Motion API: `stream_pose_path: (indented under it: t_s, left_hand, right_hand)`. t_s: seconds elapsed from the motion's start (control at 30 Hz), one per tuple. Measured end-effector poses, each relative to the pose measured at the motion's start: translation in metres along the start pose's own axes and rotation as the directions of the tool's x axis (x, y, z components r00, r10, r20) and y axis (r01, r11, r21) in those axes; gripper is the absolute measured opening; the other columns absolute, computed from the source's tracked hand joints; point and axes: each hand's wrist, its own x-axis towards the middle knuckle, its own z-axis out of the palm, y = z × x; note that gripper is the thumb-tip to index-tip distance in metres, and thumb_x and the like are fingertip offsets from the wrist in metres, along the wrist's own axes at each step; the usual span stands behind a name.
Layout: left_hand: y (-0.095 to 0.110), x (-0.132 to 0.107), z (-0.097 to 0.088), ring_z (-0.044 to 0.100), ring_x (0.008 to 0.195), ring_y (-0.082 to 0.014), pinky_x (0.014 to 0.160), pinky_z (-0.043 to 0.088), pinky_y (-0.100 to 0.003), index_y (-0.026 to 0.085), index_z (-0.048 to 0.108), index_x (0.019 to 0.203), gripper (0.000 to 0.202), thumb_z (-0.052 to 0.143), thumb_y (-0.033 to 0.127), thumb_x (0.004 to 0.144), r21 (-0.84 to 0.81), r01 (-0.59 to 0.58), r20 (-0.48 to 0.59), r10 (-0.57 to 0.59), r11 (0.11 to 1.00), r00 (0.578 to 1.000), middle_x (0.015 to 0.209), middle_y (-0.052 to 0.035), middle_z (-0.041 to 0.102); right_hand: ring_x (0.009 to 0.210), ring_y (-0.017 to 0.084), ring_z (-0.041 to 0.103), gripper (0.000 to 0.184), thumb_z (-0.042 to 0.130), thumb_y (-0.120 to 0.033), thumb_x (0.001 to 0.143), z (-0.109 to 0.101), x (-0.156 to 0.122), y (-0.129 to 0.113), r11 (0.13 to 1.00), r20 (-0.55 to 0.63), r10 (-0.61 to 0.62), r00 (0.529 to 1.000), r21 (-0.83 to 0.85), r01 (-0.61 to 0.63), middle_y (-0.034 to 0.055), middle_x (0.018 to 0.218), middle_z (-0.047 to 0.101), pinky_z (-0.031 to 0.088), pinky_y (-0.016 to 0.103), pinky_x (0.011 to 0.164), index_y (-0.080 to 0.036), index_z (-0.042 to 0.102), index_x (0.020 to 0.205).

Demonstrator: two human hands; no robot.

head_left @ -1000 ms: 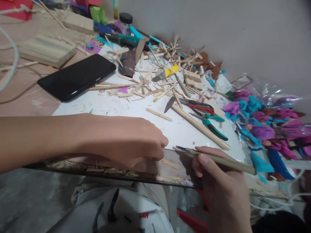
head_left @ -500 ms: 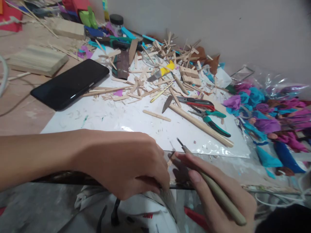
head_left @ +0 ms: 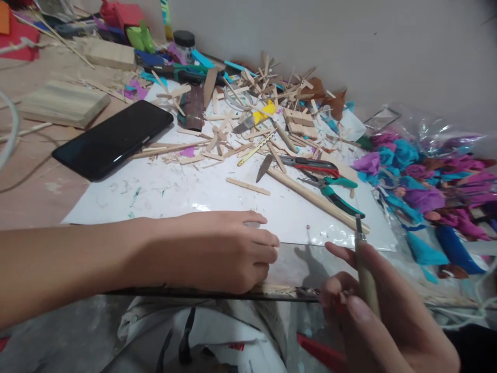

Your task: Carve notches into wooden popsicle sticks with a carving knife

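My right hand (head_left: 392,311) holds a carving chisel (head_left: 365,269) with a wooden handle, its flat metal blade pointing up. A small brownish piece shows between the thumb and a fingertip of that hand, too little of it visible to name. My left hand (head_left: 240,254) lies palm down at the table's front edge, partly over a white sheet (head_left: 186,191), with its fingers loosely apart. Nothing shows in it, though its palm is hidden. Beyond the hands, a craft stick (head_left: 248,186), a hammer (head_left: 310,194), green-handled pliers (head_left: 339,197) and a red-and-black box cutter (head_left: 310,165) lie on the sheet.
A black phone (head_left: 116,137) rests at the left, beside a wooden block (head_left: 64,103). Craft sticks (head_left: 267,77) are heaped at the back near a yellow-handled putty knife (head_left: 256,116). Colourful crepe paper and plastic wrap (head_left: 423,171) fill the right side.
My right hand has moved right and turned, bringing the chisel upright. My left hand has uncurled its fingers and flattened at the table edge. The small piece now shows in my right fingers.
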Motion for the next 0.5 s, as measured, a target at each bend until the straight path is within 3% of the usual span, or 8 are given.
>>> stream_pose_path:
  t_s: [0.1, 0.2, 0.3, 0.5]
  left_hand:
    - [0.002, -0.001, -0.004, 0.071, 0.129, -0.0223, 0.114, 0.053, -0.039, 0.025, 0.080, 0.101, 0.026, 0.060, 0.019, 0.118, 0.120, -0.141, 0.012, 0.141, 0.983, 0.990, 0.133, -0.0050, 0.082]
    - [0.001, -0.001, -0.004, 0.074, 0.116, -0.0216, 0.104, 0.054, -0.039, 0.026, 0.078, 0.102, 0.020, 0.066, 0.017, 0.115, 0.148, -0.154, 0.015, 0.153, 0.977, 0.988, 0.120, -0.0047, 0.082]
    - [-0.001, -0.002, -0.005, 0.071, 0.108, -0.0224, 0.093, 0.052, -0.040, 0.024, 0.077, 0.103, 0.015, 0.068, 0.017, 0.113, 0.125, -0.149, 0.044, 0.145, 0.981, 0.988, 0.112, -0.0051, 0.078]
    - [-0.008, -0.006, -0.016, 0.065, 0.101, -0.0226, 0.081, 0.045, -0.041, 0.022, 0.072, 0.091, 0.023, 0.066, 0.014, 0.111, 0.128, -0.107, 0.066, 0.099, 0.986, 0.993, 0.104, -0.0066, 0.071]
  right_hand:
    - [0.070, 0.019, 0.072, 0.049, 0.092, -0.037, 0.095, 0.001, 0.000, -0.002, 0.996, -0.037, 0.076, 0.996, 0.037, -0.075, 0.0126, 0.133, 0.085, 0.057, 0.031, 0.053, -0.040, 0.084, 0.143]
    - [0.056, 0.016, 0.062, 0.043, 0.091, -0.040, 0.097, 0.004, 0.001, -0.002, 0.996, -0.044, 0.079, 0.996, 0.050, -0.077, 0.0130, 0.114, 0.088, 0.044, 0.031, 0.043, -0.037, 0.086, 0.140]
    - [0.053, 0.015, 0.058, 0.038, 0.091, -0.036, 0.098, 0.008, 0.002, 0.000, 0.998, -0.030, 0.040, 0.999, 0.047, -0.038, 0.0094, 0.100, 0.088, 0.048, 0.033, 0.047, -0.037, 0.088, 0.136]
    - [0.056, 0.014, 0.059, 0.035, 0.091, -0.038, 0.097, 0.011, -0.001, 0.002, 0.999, -0.031, 0.024, 0.999, 0.040, -0.023, 0.0072, 0.097, 0.088, 0.051, 0.030, 0.050, -0.035, 0.090, 0.131]
